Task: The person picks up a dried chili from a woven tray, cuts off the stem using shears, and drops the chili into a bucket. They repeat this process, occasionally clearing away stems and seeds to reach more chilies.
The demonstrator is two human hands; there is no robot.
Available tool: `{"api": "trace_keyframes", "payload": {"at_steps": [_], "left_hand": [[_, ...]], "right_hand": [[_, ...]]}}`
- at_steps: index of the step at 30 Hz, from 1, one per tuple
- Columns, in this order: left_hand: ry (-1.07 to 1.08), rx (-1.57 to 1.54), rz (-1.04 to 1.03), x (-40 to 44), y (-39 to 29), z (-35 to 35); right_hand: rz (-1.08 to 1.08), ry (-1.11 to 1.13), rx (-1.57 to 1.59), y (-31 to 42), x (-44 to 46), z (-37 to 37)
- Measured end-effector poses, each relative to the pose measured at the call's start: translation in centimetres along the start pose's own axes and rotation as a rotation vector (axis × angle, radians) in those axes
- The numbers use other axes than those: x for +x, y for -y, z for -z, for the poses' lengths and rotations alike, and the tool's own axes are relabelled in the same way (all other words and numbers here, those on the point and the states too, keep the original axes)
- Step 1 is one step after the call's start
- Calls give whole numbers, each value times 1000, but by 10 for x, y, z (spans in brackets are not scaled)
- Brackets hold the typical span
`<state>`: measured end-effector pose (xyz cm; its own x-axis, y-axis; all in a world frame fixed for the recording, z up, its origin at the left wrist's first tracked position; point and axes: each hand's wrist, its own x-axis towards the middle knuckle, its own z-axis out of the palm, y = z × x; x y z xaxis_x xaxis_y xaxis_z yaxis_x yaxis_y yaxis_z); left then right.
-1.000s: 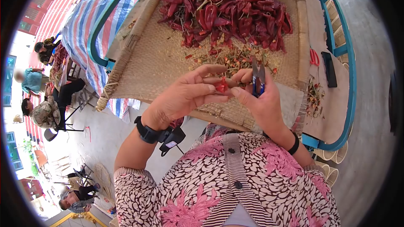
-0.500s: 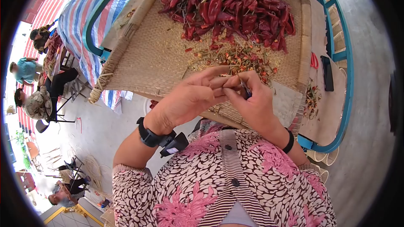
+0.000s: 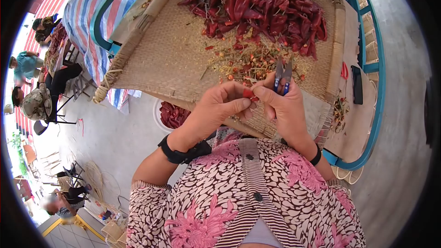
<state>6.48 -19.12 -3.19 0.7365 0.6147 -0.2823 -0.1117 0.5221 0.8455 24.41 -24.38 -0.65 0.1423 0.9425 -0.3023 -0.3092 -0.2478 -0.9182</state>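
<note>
My right hand [image 3: 285, 110] is closed on small thread snips [image 3: 285, 79] with blue handles, blades pointing up toward the tray. Its thumb and index finger also meet a small red piece of chili pepper [image 3: 249, 93]. The fingers of my left hand [image 3: 221, 106] pinch that piece from the other side. Both hands are over the near edge of a woven tray [image 3: 161, 71]. Just beyond them lies a litter of stems, seeds and red scraps [image 3: 257, 64]. A heap of dried red chili peppers [image 3: 262, 9] covers the far part of the tray.
A bowl of red peppers [image 3: 173, 115] stands on the floor at left below the tray. Right of the tray are a phone [image 3: 357, 85], red-handled scissors [image 3: 344, 71] and a blue metal frame [image 3: 381, 92]. Several people sit or stand at far left.
The snips have swung upright, blades away from my fingertips. A red pepper piece now shows between my hands. My left hand has turned and its fingers have curled in. More of the floor bowl shows.
</note>
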Motion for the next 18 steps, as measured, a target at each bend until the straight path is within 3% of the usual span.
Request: {"api": "trace_keyframes", "payload": {"at_steps": [6, 12, 18], "left_hand": [[10, -58, 99, -9, -2, 0], [24, -118, 23, -9, 8, -1], [-105, -87, 56, -14, 4, -4]], "right_hand": [[25, 9, -43, -5, 1, 4], [33, 1, -128, -5, -3, 1], [92, -94, -178, -7, -5, -1]]}}
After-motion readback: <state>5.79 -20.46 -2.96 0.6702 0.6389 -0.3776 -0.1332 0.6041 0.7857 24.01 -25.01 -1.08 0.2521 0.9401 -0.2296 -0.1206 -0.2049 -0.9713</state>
